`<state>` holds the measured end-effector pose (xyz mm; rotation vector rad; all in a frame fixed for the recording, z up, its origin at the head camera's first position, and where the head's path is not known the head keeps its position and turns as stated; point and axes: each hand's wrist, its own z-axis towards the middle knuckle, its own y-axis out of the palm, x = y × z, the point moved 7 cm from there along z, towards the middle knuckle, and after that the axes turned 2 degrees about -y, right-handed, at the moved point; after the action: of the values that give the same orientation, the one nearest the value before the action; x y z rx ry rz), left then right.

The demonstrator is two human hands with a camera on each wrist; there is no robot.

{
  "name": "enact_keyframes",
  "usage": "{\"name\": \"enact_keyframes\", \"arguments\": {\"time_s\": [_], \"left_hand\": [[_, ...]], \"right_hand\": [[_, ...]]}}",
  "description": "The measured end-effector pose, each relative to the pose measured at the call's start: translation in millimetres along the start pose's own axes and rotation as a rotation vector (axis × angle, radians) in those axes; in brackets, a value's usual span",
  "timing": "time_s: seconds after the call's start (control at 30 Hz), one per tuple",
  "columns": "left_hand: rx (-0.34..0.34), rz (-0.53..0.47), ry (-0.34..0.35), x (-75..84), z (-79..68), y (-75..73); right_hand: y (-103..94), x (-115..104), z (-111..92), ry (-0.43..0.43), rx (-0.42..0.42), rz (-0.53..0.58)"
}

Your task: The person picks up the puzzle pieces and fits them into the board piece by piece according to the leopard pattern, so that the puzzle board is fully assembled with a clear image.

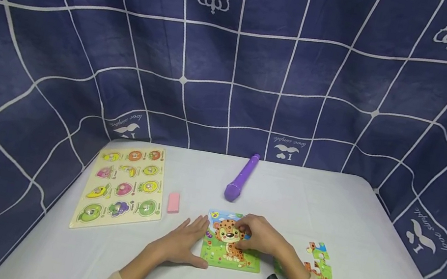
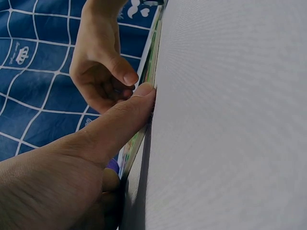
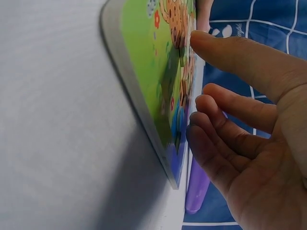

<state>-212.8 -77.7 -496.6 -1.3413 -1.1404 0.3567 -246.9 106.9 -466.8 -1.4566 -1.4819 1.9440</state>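
A leopard jigsaw puzzle [image 1: 218, 253] lies on the white table in front of the person, its board seen edge-on in the right wrist view. Along its left edge rests the left hand [image 1: 180, 242], fingers extended, with the thumb [image 2: 136, 103] against the near edge. Over the puzzle's upper right part is the right hand [image 1: 262, 237], its thumb and bent fingers spread apart at the surface. Nothing shows between them in the right wrist view. Some pieces [image 3: 183, 84] beneath that hand stand slightly raised. The right hand covers part of the picture.
Loose puzzle pieces [image 1: 323, 267] lie to the right, partly behind the right forearm. A fruit peg board [image 1: 125, 214] sits at the left, with a pink block [image 1: 174, 203] beside it. Toward the back lies a purple toy microphone [image 1: 242, 178]. A blue checked curtain [image 1: 259, 61] surrounds the table.
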Motion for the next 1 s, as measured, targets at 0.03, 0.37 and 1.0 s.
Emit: {"name": "enact_keyframes", "arguments": {"time_s": [0.03, 0.37, 1.0], "left_hand": [[0.000, -0.002, 0.000, -0.1, 0.1, 0.1], [0.002, -0.010, 0.005, 0.2, 1.1, 0.7], [0.002, -0.020, -0.001, 0.5, 0.2, -0.5]], "right_hand": [[-0.2, 0.2, -0.4, 0.001, -0.001, 0.005], [-4.2, 4.4, -5.9, -0.036, -0.012, 0.013], [-21.4, 32.7, -43.9, 0.015, 0.002, 0.039]]}}
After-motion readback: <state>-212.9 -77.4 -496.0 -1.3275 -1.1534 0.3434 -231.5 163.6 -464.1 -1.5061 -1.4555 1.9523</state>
